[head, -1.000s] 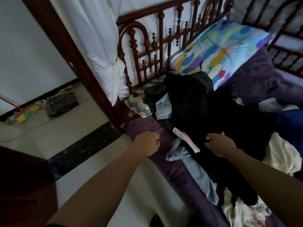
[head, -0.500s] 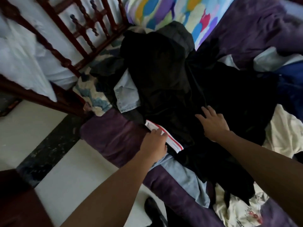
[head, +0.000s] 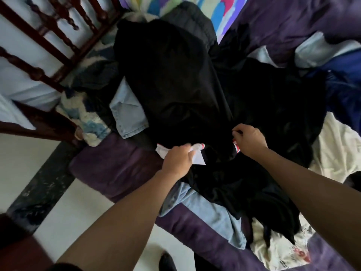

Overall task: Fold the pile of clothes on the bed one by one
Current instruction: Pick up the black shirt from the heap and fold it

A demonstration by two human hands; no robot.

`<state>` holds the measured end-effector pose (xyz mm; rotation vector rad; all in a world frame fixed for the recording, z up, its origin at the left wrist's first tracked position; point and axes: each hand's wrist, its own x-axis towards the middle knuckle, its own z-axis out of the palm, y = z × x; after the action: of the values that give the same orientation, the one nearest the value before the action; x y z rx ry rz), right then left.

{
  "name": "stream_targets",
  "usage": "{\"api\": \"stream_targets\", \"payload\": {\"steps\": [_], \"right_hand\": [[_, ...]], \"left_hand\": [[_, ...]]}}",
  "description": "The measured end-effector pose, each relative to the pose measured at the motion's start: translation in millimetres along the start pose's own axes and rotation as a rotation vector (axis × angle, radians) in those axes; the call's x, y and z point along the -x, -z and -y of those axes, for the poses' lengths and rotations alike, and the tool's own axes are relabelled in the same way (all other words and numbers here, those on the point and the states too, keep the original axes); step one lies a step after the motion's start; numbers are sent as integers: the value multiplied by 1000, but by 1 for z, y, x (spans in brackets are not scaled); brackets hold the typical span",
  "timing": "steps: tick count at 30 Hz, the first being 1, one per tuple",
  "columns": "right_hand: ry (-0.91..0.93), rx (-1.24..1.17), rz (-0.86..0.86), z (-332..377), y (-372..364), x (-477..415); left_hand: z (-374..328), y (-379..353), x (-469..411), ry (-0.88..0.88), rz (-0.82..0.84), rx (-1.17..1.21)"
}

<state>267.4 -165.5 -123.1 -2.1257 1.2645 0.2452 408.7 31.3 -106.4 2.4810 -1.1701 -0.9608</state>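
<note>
A pile of clothes lies on the bed's purple sheet (head: pixel 109 165). On top is a large black garment (head: pixel 175 85) with a white, red-striped band (head: pixel 199 157) along its near edge. My left hand (head: pixel 178 160) grips the left part of that band. My right hand (head: pixel 250 140) pinches the band's right end, where a bit of red and white shows. Under the black cloth lie a light blue garment (head: pixel 128 112), a cream garment (head: pixel 336 145) at the right and a dark blue one (head: pixel 343 89) at the far right.
A dark red wooden headboard (head: pixel 45 55) with turned spindles stands at the upper left. A multicoloured pillow (head: pixel 220 10) lies at the top. A patterned blue-and-cream cloth (head: pixel 91 126) sits by the bedpost. Pale floor tiles (head: pixel 64 212) with a black strip lie at the lower left.
The camera has dropped closer to the pile. My left hand moved right and took hold of the striped band. My right hand went from lying flat on the black cloth to pinching the band.
</note>
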Motion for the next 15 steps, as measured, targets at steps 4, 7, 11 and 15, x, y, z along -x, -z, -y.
{"api": "stream_targets", "payload": {"steps": [4, 7, 11, 15], "right_hand": [[-39, -219, -40, 23, 19, 28], [3, -384, -76, 51, 42, 63], [71, -611, -61, 92, 78, 129], [177, -650, 42, 122, 117, 215]], "left_hand": [[12, 56, 21, 115, -146, 96], [20, 102, 54, 85, -289, 127], [27, 157, 108, 48, -428, 205], [23, 203, 169, -40, -549, 267]]}}
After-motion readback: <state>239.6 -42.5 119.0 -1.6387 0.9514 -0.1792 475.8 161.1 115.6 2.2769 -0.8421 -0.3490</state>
